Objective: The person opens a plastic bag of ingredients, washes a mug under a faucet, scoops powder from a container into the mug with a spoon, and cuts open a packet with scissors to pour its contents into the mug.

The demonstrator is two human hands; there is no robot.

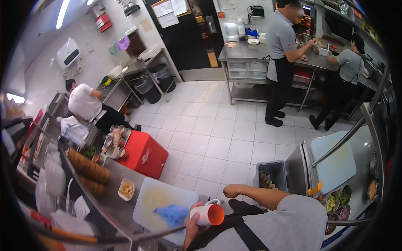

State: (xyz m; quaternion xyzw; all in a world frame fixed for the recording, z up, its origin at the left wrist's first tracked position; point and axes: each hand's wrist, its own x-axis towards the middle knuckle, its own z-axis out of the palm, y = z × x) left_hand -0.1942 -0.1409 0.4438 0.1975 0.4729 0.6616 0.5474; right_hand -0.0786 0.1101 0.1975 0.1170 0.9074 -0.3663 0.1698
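Observation:
My left hand (192, 226) is wrapped round a white mug (204, 215) with an orange inside, tilted so its mouth faces right. My right hand (230, 191) is closed in a fist at the end of my bent arm, above the floor in front of my apron; I see nothing in it. Left of the mug, a crumpled blue cloth (171, 214) lies on a white cutting board (146, 196). Close by on the steel counter is a white bowl (126, 189) of yellowish food pieces.
A red cooler box (146, 155) stands beyond the left counter. A grey bin (272, 172) is on the floor ahead, near a right counter with a cutting board (335, 163) and bowls of chopped vegetables (332, 202). Co-workers stand at the far-right bench (247, 53) and left sink.

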